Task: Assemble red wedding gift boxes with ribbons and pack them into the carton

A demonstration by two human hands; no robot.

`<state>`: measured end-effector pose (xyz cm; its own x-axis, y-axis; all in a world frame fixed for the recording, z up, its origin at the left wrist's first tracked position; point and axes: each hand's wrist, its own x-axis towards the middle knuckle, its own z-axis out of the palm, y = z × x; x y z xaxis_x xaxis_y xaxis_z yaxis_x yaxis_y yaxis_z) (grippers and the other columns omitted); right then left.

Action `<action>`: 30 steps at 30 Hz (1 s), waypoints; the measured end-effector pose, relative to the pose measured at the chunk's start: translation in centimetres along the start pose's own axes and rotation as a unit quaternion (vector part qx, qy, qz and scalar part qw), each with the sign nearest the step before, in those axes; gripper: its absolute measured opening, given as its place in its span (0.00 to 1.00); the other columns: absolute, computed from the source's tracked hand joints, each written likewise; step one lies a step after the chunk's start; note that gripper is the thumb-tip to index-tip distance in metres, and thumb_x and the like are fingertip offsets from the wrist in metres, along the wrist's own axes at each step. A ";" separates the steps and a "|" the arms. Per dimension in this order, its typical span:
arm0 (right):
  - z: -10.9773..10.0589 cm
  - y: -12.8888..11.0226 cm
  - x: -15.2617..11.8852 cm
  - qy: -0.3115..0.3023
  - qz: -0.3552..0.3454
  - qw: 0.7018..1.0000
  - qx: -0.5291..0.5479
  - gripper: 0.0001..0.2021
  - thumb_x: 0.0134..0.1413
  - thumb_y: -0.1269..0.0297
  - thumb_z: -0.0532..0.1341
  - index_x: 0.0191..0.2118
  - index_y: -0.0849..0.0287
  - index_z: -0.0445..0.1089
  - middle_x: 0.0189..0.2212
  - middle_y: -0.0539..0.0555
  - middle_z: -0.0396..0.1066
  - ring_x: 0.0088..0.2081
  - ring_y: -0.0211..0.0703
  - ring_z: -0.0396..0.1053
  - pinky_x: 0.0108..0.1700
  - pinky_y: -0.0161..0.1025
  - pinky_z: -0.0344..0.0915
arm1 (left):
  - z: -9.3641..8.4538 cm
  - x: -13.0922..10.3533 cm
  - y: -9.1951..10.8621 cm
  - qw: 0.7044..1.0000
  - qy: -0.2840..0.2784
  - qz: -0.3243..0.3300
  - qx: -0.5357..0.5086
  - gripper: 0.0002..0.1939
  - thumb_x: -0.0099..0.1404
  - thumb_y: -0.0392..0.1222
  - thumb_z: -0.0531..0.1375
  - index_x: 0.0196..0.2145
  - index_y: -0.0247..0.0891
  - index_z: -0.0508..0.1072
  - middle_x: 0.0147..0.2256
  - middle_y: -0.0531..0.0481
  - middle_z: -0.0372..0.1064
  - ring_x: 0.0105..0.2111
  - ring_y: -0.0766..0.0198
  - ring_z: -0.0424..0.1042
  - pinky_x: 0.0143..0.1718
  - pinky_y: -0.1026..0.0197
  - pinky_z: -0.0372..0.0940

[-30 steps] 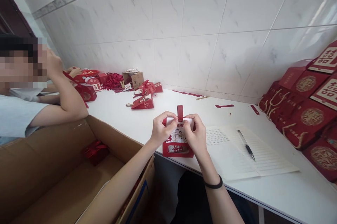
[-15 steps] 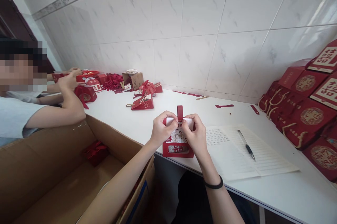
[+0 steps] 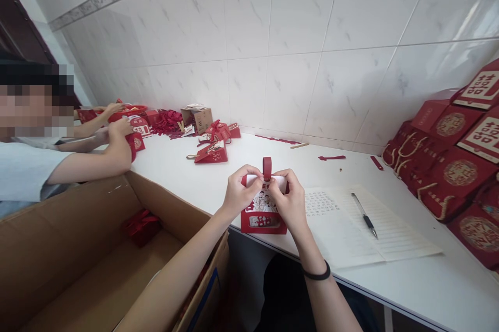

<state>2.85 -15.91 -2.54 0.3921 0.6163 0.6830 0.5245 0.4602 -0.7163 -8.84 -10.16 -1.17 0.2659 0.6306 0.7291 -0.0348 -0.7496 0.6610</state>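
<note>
The fingers of the left hand [image 3: 242,190] and right hand [image 3: 290,198] pinch the top of the red packet [image 3: 264,230] on either side of its strap loop [image 3: 267,168]. The step in hand looks like pressing or fitting that joint; the next move calls for even thumb pressure with the loop kept upright. The packet is at the near edge of the tabletop [image 3: 187,178], left of the pen [image 3: 365,215].

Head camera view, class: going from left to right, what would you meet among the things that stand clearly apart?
Co-worker's pale sleeve → red box inside the carton → small cardboard box → held red packet → pen → stacked red boxes.
</note>
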 end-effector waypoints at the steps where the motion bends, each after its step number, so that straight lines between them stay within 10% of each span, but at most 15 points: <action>1: 0.0 0.0 0.0 0.001 -0.001 1.000 0.000 0.04 0.52 0.64 0.55 0.30 0.57 0.62 0.26 0.48 0.64 0.26 0.39 0.61 0.30 0.36 0.58 | 0.0 0.0 0.0 1.000 -0.002 0.004 -0.002 0.03 0.55 0.34 0.56 0.26 0.37 0.69 0.26 0.53 0.70 0.29 0.66 0.70 0.34 0.65 0.65; 30: 0.1 0.1 -0.1 0.003 0.004 1.000 0.013 0.04 0.52 0.64 0.55 0.29 0.57 0.62 0.27 0.49 0.64 0.27 0.39 0.61 0.30 0.37 0.59 | -0.1 0.1 0.4 0.999 -0.004 -0.046 -0.027 0.00 0.53 0.35 0.59 0.26 0.37 0.70 0.26 0.52 0.70 0.29 0.65 0.70 0.34 0.64 0.65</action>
<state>2.73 -15.89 -2.69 0.4007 0.6160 0.6782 0.5020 0.4716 -0.7249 -8.90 -10.34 -0.79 0.2774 0.6941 0.6643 -0.0610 -0.6773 0.7332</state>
